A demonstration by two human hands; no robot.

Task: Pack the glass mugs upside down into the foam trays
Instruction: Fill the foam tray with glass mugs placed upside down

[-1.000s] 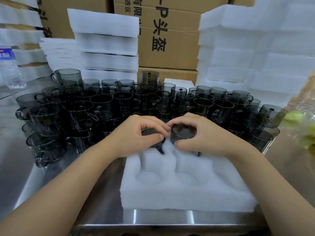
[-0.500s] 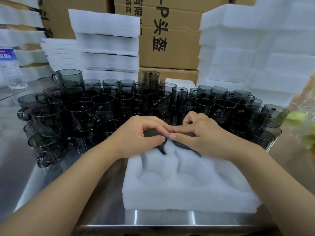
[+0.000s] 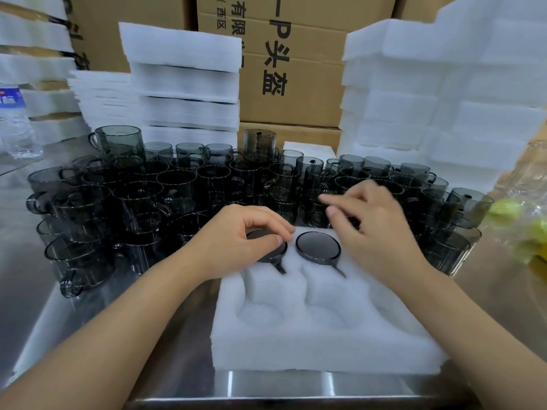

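Head view: one white foam tray (image 3: 325,350) lies on the steel table (image 3: 177,383), and it is the landmark here. Two glass mugs stand upside down in its far row, side by side with their dark bases up and their handles pointing to the near edge: the left mug (image 3: 272,255) and the right mug (image 3: 318,249). In the near row I count two empty pockets (image 3: 260,316); the right part of the tray is hidden by the forearm.

The two hands are apart. The left hand (image 3: 236,241) pinches the base of the left mug between its thumb and curled fingers. The right hand (image 3: 376,229) is over the far right corner of the tray, blurred, its fingers loosely bent and holding nothing.

Behind the tray stands a crowd of loose mugs (image 3: 177,187), too many to count surely. Further behind are two tall foam stacks (image 3: 183,84) and cardboard boxes (image 3: 296,69). Far left of the tray stands one water bottle (image 3: 14,125).
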